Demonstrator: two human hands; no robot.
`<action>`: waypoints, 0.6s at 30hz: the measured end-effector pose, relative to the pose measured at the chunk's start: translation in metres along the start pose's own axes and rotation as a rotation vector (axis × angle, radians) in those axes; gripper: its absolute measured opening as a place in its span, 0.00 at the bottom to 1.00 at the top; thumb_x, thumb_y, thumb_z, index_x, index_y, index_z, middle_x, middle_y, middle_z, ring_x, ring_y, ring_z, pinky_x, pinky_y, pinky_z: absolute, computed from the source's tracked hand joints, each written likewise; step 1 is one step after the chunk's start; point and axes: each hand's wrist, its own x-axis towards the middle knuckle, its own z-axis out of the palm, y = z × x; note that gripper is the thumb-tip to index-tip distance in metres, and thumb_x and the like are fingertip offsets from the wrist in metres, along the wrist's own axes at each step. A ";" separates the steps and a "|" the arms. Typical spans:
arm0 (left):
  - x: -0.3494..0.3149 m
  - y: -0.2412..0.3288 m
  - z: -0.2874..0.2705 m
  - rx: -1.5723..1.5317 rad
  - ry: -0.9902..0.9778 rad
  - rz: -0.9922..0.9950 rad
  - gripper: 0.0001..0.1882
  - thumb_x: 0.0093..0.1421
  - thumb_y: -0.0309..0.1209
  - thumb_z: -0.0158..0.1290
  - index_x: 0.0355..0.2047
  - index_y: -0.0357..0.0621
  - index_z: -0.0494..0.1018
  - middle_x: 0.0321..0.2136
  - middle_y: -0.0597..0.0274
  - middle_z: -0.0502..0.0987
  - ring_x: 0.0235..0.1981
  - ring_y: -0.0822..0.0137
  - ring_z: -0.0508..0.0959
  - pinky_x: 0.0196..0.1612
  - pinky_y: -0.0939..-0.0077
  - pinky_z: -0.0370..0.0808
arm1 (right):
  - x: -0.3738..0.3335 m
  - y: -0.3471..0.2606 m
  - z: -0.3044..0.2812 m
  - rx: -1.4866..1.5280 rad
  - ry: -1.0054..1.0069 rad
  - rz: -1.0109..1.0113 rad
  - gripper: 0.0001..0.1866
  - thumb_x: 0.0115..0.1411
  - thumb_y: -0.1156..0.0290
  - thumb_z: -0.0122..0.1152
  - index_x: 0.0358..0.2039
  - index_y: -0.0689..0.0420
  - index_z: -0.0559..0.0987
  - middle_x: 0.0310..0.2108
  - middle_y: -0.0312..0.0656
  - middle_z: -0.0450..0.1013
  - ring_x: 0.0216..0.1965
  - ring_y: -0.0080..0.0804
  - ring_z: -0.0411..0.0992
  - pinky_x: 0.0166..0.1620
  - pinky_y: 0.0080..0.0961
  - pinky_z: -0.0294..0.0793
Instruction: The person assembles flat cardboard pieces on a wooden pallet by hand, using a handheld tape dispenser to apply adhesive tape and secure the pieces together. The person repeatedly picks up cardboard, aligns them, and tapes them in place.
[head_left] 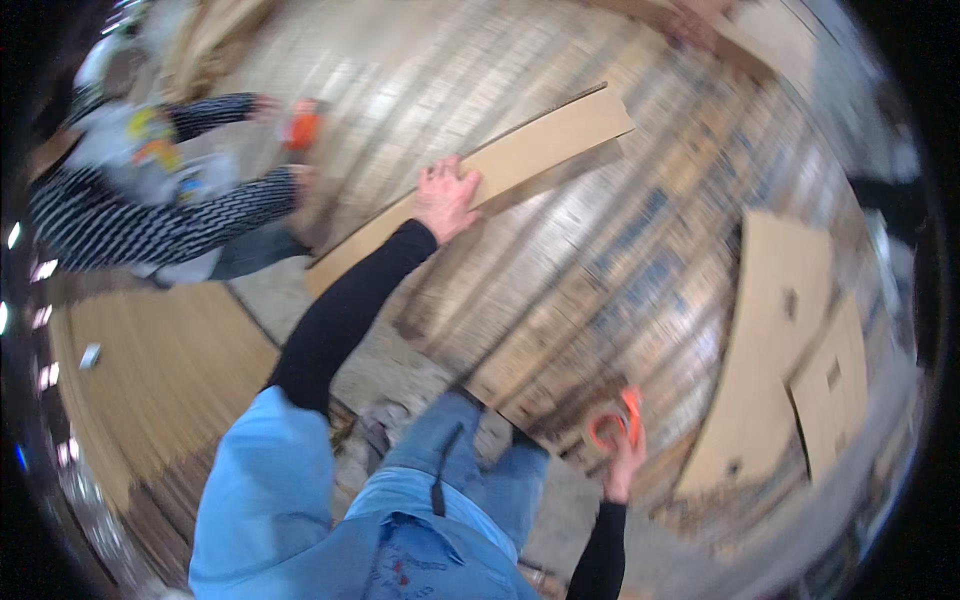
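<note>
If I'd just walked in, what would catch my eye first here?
Probably the bright orange tool, seemingly a tape dispenser, in the person's right hand at lower right. Next, the left hand, spread on a long cardboard piece slanting across the middle. At upper left, a co-worker's striped sleeve stands out too.

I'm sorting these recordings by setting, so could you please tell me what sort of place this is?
Probably a packing area in a workshop or warehouse: flat cardboard pieces lie on a worn wooden work surface, and the right hand holds what looks like an orange tape dispenser.
</note>
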 end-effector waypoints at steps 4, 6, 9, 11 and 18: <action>0.023 -0.084 -0.046 0.283 0.096 -0.312 0.38 0.47 0.48 0.69 0.57 0.50 0.72 0.68 0.39 0.59 0.69 0.42 0.60 0.67 0.42 0.59 | 0.006 0.074 -0.032 0.249 -0.019 -0.028 0.32 0.60 0.78 0.58 0.67 0.61 0.69 0.60 0.43 0.72 0.61 0.36 0.69 0.63 0.38 0.68; -0.002 -0.100 -0.033 0.184 0.171 -0.294 0.39 0.48 0.49 0.68 0.59 0.51 0.72 0.68 0.39 0.59 0.68 0.42 0.60 0.68 0.41 0.58 | 0.020 0.101 -0.042 0.122 -0.069 -0.079 0.32 0.60 0.78 0.58 0.67 0.63 0.68 0.63 0.47 0.70 0.63 0.39 0.68 0.66 0.38 0.65; -0.037 -0.037 0.010 -0.127 0.105 -0.133 0.27 0.53 0.44 0.64 0.51 0.45 0.77 0.64 0.38 0.66 0.63 0.40 0.67 0.63 0.33 0.63 | 0.040 0.098 -0.062 -0.084 -0.095 -0.159 0.32 0.61 0.80 0.56 0.67 0.68 0.67 0.63 0.49 0.69 0.60 0.39 0.70 0.64 0.33 0.66; -0.070 0.030 0.040 -0.092 0.106 -0.013 0.23 0.54 0.41 0.63 0.47 0.44 0.75 0.64 0.37 0.65 0.61 0.40 0.70 0.60 0.39 0.69 | 0.053 0.094 -0.071 -0.160 -0.083 -0.250 0.32 0.61 0.81 0.56 0.67 0.70 0.66 0.64 0.52 0.68 0.60 0.41 0.70 0.64 0.33 0.66; -0.281 0.223 0.124 -0.540 -0.377 -0.031 0.38 0.50 0.40 0.66 0.63 0.53 0.68 0.69 0.44 0.59 0.68 0.40 0.62 0.63 0.38 0.65 | 0.056 0.066 -0.128 -0.645 0.348 -0.581 0.26 0.63 0.74 0.61 0.61 0.69 0.71 0.55 0.55 0.73 0.54 0.46 0.73 0.58 0.40 0.72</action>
